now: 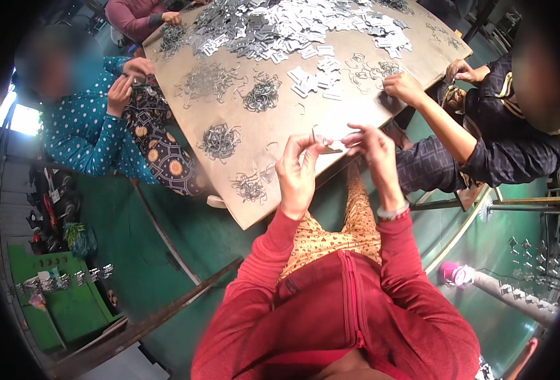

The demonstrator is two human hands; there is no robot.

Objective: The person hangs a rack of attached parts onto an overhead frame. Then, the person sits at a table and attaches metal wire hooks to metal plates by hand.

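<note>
My left hand (pixel 297 170) is raised over the table's near edge, thumb and fingers pinched on a small flat metal plate (pixel 332 151). A thin metal piece sticks up by its fingertips. Close on the other side, my right hand (pixel 376 151) has its fingers bent toward the plate, slightly blurred. Whatever lies between the right fingertips is too small and bright to make out. On the table (pixel 254 212), left of my hands, are loose piles of bent wire hooks (pixel 219 140), another such pile (pixel 262 92) and a scattered one (pixel 249 187).
A large heap of flat metal plates (pixel 280 28) covers the table's far part, with a few loose plates (pixel 318 77) nearer. Co-workers handle small parts at the left (pixel 121 92), the right (pixel 406 87) and the far left corner (pixel 172 18). A green bench (pixel 58 310) stands lower left.
</note>
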